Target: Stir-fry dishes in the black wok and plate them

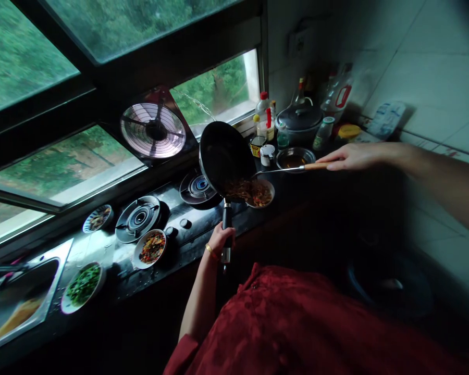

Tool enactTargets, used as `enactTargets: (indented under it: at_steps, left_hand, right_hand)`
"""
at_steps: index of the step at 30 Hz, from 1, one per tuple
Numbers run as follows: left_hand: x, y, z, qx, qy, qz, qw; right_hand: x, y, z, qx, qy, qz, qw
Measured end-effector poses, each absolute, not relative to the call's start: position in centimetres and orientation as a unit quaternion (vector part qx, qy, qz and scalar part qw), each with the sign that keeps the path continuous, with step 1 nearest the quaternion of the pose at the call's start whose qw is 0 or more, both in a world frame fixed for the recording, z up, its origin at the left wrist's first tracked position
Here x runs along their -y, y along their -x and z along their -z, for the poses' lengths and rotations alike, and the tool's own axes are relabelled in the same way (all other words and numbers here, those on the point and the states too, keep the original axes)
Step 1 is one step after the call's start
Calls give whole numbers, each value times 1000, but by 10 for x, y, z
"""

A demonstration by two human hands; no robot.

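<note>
My left hand (pixel 220 239) grips the black handle of a black frying pan (pixel 223 156), which is tilted steeply over a white bowl (pixel 269 190) on the counter. Stir-fried food (pixel 247 190) slides from the pan's lower edge into that bowl. My right hand (pixel 352 156) holds the wooden handle of a metal spatula (pixel 289 169), whose blade reaches toward the food at the pan's lip.
A two-burner gas stove (pixel 140 219) runs along the window. Plates of cooked food (pixel 151 248) and greens (pixel 83 285) sit at its front. A sink (pixel 15 302) lies at the left. A lidded pot (pixel 299 121), small metal bowl (pixel 295 157), bottles and jars crowd the far corner.
</note>
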State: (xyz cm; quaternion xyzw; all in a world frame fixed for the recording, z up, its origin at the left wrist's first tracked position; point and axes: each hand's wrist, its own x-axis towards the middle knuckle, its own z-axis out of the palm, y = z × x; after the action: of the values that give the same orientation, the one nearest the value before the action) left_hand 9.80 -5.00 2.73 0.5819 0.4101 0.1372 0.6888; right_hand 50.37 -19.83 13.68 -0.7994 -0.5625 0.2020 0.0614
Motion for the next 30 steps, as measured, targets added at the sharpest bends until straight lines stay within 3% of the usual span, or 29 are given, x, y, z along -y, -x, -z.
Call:
enactTargets:
  at_steps: [10, 19, 24, 30]
  left_hand:
    - [53, -95, -32, -406, -580, -138, 693]
    - [46, -98, -27, -412, -585, -137, 685]
    - [44, -103, -21, -419, -592, -147, 673]
    - [48, -105, -17, -403, -596, -163, 675]
  right_hand:
    - [159, -479, -122, 598, 756, -264, 27]
    - [189, -496, -153, 558, 784, -271, -14]
    - [199, -495, -160, 551, 796, -249, 17]
    - [167, -463, -128, 563, 800, -202, 51]
